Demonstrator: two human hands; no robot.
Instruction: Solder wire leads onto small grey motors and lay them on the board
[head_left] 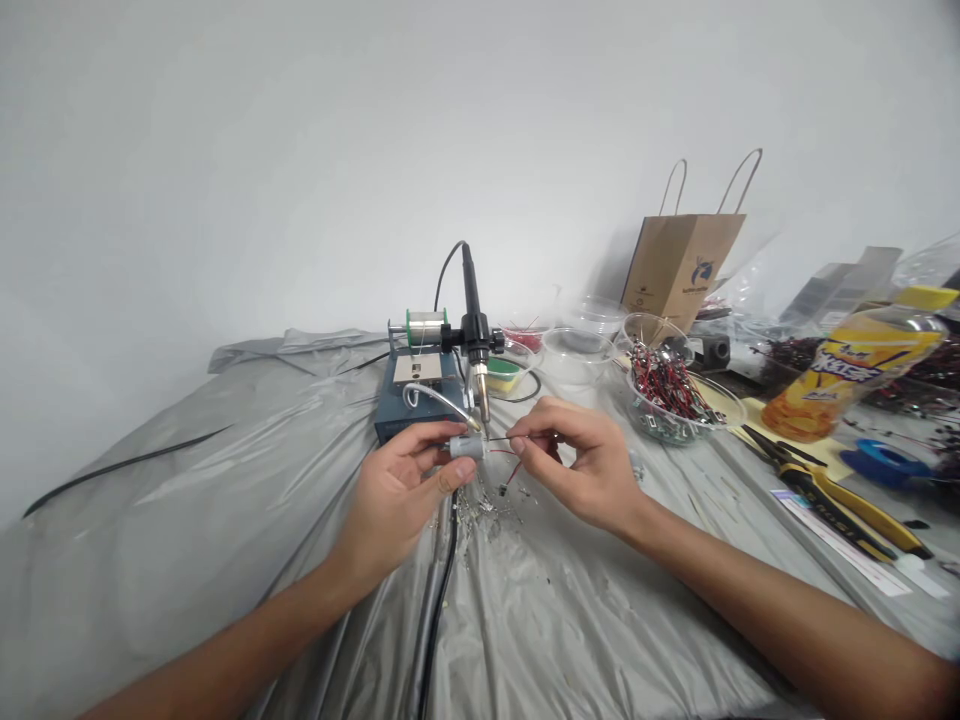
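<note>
Between thumb and fingers, my left hand holds a small grey cylindrical motor on its side below the soldering iron. My right hand pinches a thin dark wire that reaches the motor's right end. A red wire hangs beneath, with a small dark part at its end. The soldering iron is clamped tip down, and its tip is at or just above the motor's right end; contact cannot be made out. A curved metal tube leads down to the same spot.
A blue solder station carries a solder spool. To the right are a bowl of wired parts, a paper bag, a drink bottle, and pliers. Solder scraps litter the grey sheet.
</note>
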